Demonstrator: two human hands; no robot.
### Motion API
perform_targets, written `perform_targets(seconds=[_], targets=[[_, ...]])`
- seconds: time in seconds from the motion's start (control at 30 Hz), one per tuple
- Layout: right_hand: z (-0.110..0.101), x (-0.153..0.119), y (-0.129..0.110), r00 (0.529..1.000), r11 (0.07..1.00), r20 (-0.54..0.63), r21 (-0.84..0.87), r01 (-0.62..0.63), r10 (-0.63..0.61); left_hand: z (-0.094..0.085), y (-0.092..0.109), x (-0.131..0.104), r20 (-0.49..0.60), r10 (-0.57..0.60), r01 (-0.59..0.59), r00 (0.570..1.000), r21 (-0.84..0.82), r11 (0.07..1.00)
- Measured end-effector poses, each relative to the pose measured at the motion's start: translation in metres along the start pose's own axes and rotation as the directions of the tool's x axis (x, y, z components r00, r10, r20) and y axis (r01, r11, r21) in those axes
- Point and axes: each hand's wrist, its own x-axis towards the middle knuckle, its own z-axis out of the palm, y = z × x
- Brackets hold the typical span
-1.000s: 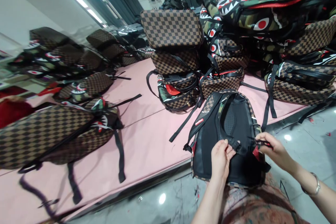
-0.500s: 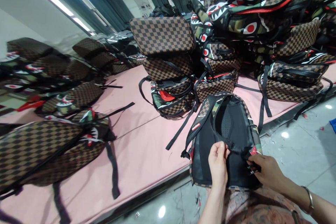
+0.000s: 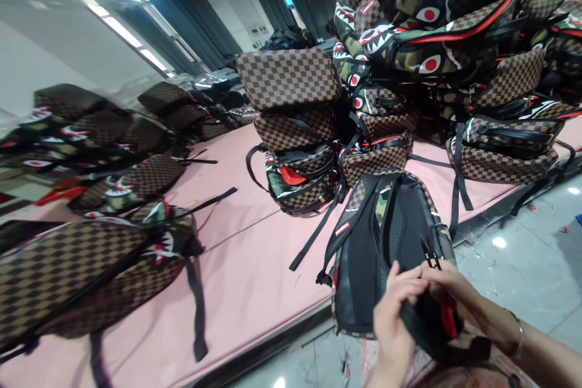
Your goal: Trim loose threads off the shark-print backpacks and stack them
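A backpack (image 3: pixel 359 291) with a black back panel and checkered and camouflage edges leans against the pink table edge, over the person's lap. My left hand (image 3: pixel 398 309) is closed on its black strap (image 3: pixel 422 321), near the lower right of the panel. My right hand (image 3: pixel 450 285) is closed at the strap's other side, with small dark snips (image 3: pixel 430 254) pointing up from its fingers. The fingertips of both hands meet over the strap. A red piece (image 3: pixel 448 315) shows below my right hand.
The pink table (image 3: pixel 245 267) runs across the view. Stacked checkered bags (image 3: pixel 291 79) stand behind the backpack, shark-print bags (image 3: pixel 427 54) rise at the right, and another checkered bag (image 3: pixel 68 267) lies at the left. Tiled floor (image 3: pixel 522 260) shows at the right.
Both hands have come together, pulling the strap down and toward the body. The snips now point upward. The view has shifted slightly.
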Motion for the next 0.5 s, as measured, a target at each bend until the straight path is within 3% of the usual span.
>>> perform_targets(seconds=[0.03, 0.07, 0.1, 0.17, 0.2, 0.23, 0.3, 0.33, 0.37, 0.43, 0.5], targets=[[0.002, 0.004, 0.005, 1.000, 1.000, -0.018, 0.000, -0.024, 0.024, -0.010, 0.007, 0.007, -0.121, -0.127, 0.111, 0.984, -0.136, 0.985], [0.003, 0.008, 0.010, 0.999, 0.999, -0.035, -0.012, -0.035, 0.035, -0.022, 0.014, 0.014, -0.262, -0.231, 0.164, 0.937, -0.253, 0.953], [0.003, 0.011, 0.015, 0.998, 0.999, -0.054, -0.028, -0.035, 0.033, -0.035, 0.022, 0.022, -0.408, -0.306, 0.167, 0.860, -0.341, 0.925], [0.003, 0.012, 0.022, 0.998, 0.993, -0.055, -0.120, 0.003, -0.009, -0.063, 0.038, 0.037, -0.635, -0.334, 0.070, 0.697, -0.404, 0.912], [0.001, 0.011, 0.025, 0.999, 0.979, -0.016, -0.203, 0.037, -0.042, -0.074, 0.044, 0.042, -0.690, -0.324, 0.015, 0.647, -0.414, 0.910], [-0.001, 0.009, 0.027, 0.996, 0.950, 0.044, -0.300, 0.081, -0.071, -0.083, 0.048, 0.047, -0.696, -0.321, -0.015, 0.642, -0.430, 0.903], [-0.007, 0.004, 0.029, 0.979, 0.860, 0.176, -0.480, 0.174, -0.100, -0.088, 0.048, 0.048, -0.550, -0.397, 0.069, 0.735, -0.522, 0.850], [-0.010, 0.001, 0.029, 0.968, 0.815, 0.227, -0.539, 0.214, -0.104, -0.085, 0.044, 0.045, -0.403, -0.469, 0.184, 0.786, -0.572, 0.799], [-0.014, -0.001, 0.026, 0.960, 0.780, 0.254, -0.576, 0.245, -0.114, -0.079, 0.038, 0.041, -0.230, -0.544, 0.322, 0.807, -0.601, 0.732], [-0.020, -0.006, 0.017, 0.952, 0.745, 0.257, -0.599, 0.293, -0.167, -0.061, 0.023, 0.031, 0.076, -0.643, 0.560, 0.762, -0.576, 0.595], [-0.024, -0.009, 0.003, 0.930, 0.708, 0.233, -0.603, 0.367, -0.284, -0.042, 0.008, 0.021, 0.201, -0.672, 0.657, 0.712, -0.529, 0.537]])
